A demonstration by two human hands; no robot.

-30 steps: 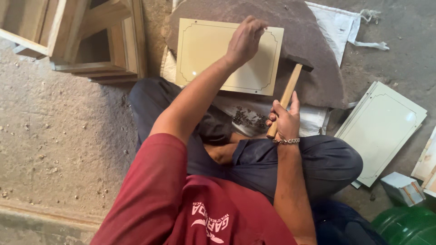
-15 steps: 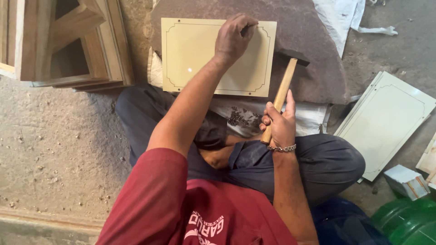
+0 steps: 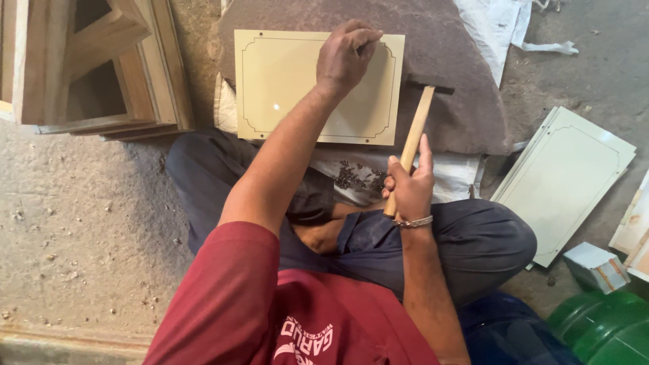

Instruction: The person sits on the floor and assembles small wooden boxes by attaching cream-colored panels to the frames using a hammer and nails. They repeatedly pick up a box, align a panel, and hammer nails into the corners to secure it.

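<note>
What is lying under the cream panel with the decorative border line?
The cream panel rests on a brown slab, which shows around its top and right edges. White sacking sticks out below. What is directly beneath the panel's middle is covered, also by the left hand.

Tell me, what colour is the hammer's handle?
Light tan wood; the hammer shows best in the head view, held in the right hand.

A rough concrete floor (image 3: 81, 230) is seen, on which wooden frames (image 3: 101, 67), a brown cloth (image 3: 466, 101) bearing a cream panel (image 3: 291, 88), white sheets (image 3: 500, 27), pale panels (image 3: 568, 182) and a small box (image 3: 595, 267) are laid.
</note>
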